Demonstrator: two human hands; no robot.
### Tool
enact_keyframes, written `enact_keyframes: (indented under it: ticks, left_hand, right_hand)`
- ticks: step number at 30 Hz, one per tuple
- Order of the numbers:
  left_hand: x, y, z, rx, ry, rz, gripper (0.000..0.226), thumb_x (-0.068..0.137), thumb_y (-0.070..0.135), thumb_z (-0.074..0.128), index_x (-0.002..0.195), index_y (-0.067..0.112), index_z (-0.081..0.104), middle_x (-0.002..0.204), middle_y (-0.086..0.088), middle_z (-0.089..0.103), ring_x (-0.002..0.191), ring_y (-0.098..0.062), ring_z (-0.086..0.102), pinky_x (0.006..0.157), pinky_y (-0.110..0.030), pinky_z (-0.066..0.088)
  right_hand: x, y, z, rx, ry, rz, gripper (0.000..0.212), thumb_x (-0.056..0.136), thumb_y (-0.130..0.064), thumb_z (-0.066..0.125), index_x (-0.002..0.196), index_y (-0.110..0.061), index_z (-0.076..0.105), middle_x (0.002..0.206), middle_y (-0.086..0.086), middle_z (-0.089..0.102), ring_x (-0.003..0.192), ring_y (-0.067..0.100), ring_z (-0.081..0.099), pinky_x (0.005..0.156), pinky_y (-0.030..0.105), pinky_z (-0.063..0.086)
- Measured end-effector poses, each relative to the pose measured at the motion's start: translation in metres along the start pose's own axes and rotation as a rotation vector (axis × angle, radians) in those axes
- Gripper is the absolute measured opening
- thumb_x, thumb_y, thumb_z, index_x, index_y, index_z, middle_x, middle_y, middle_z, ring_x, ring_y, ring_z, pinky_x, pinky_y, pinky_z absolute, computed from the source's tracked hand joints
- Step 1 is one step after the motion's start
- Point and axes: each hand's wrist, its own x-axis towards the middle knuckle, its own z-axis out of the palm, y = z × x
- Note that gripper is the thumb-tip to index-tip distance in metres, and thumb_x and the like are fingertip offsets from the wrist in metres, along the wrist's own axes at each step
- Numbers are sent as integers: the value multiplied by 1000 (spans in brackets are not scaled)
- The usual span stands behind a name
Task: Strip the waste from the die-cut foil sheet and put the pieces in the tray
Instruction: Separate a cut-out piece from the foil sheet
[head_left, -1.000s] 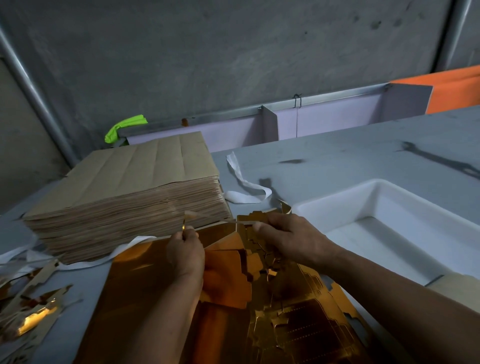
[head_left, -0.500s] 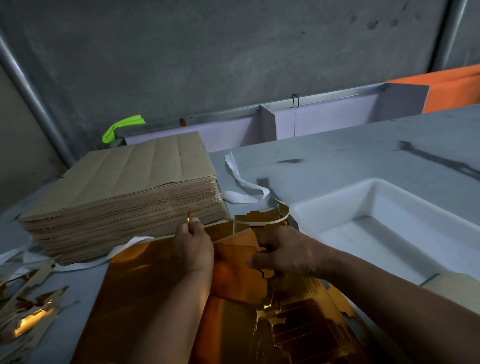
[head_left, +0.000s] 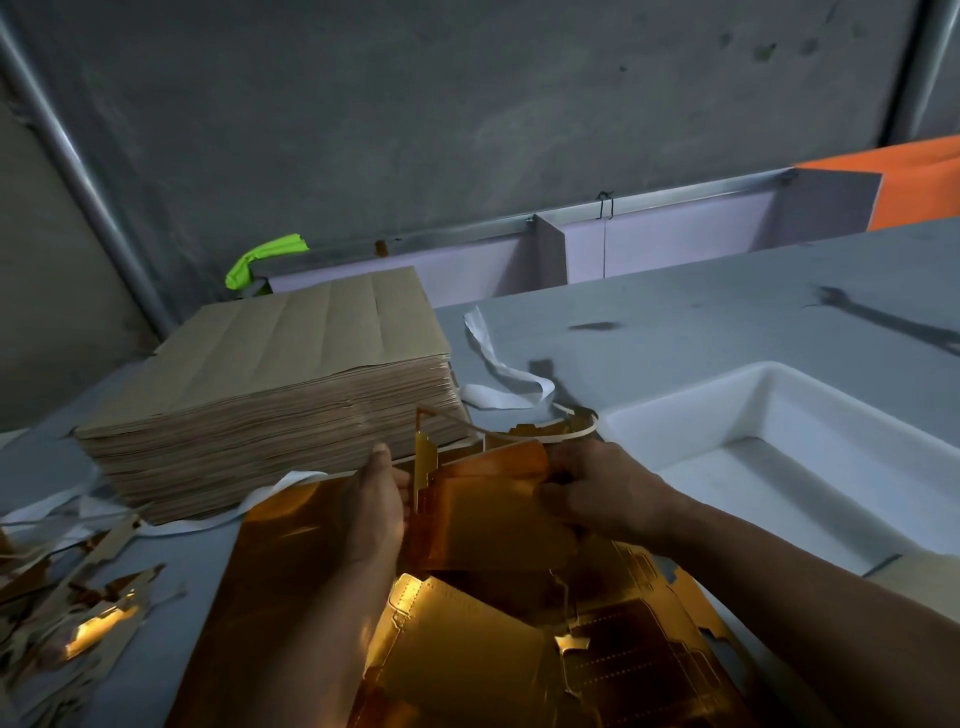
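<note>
One waste strip (head_left: 422, 460), seemingly pinched by the left hand (head_left: 376, 501), now stands taller; right hand (head_left: 602, 493) still grips the foil sheet (head_left: 488, 519).

- Gold die-cut foil sheet (head_left: 291, 561): glossy, its far part lifted and buckled off the worktop (head_left: 675, 332).
- Thin waste strip (head_left: 422, 467): upright at the sheet's far edge.
- White tray (head_left: 769, 395): just right of the sheet.

person | left hand (head_left: 382, 499): bare | left forearm (head_left: 311, 623): bare to the frame edge | right hand (head_left: 597, 493): bare | right forearm (head_left: 779, 582): bare to the frame edge
</note>
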Motion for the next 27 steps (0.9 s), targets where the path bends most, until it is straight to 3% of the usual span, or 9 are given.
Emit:
enact_keyframes:
  ticks: [3, 7, 11, 17, 21, 24, 27]
  left_hand:
    - [-3, 1, -7, 38, -58, 16, 43, 104, 41, 35, 94, 10, 63, 91, -12, 67, 87, -26, 63, 73, -37, 48]
    - [-6, -1, -17, 90, -199, -40, 31, 102, 37, 44, 95, 12, 62, 84, -7, 64, 79, -23, 60, 79, -40, 49]
    - [-8, -4, -28, 69, -336, -103, 21, 101, 27, 48, 103, 11, 63, 90, -9, 67, 89, -27, 66, 70, -35, 50]
    - [-8, -6, -37, 174, -446, -159, 16, 99, 20, 52, 109, 14, 62, 107, -15, 65, 100, -30, 65, 85, -39, 52]
    - [-7, -8, -34, 288, -443, -83, 13, 100, 22, 49, 106, 19, 61, 107, -10, 62, 101, -27, 61, 85, -38, 50]
    - [-5, -7, -26, 356, -399, 8, 16, 103, 25, 43, 110, 20, 57, 106, -6, 59, 96, -20, 56, 71, -28, 43]
    - [-2, -11, -17, 400, -356, 72, 19, 105, 26, 39, 114, 18, 54, 105, -6, 56, 93, -16, 55, 66, -24, 40]
  right_hand:
    - [0, 0, 1, -29, 13, 7, 15, 95, -21, 59, 108, -16, 64, 98, 4, 65, 84, 21, 69, 73, 37, 62]
    - [1, 0, 1, -42, 11, 10, 11, 96, -22, 59, 105, -18, 62, 97, 1, 64, 83, 20, 69, 70, 35, 62]
    - [1, 0, 1, -38, 14, 17, 16, 96, -24, 59, 109, -17, 64, 95, 0, 64, 80, 19, 69, 65, 28, 60]
    - [0, -1, 1, -33, 15, 19, 6, 97, -24, 58, 101, -20, 61, 91, -3, 61, 78, 15, 66, 56, 19, 51]
    - [-1, -3, 0, -40, -2, 31, 24, 98, -26, 57, 119, -17, 61, 110, 3, 63, 87, 19, 68, 66, 27, 60]
    - [-1, -4, 1, -24, -7, 42, 24, 98, -28, 57, 120, -17, 58, 107, 0, 60, 80, 18, 68, 58, 20, 54]
    - [-2, -4, 1, -20, -10, 52, 22, 98, -29, 58, 117, -18, 58, 103, -1, 59, 77, 18, 68, 57, 18, 52]
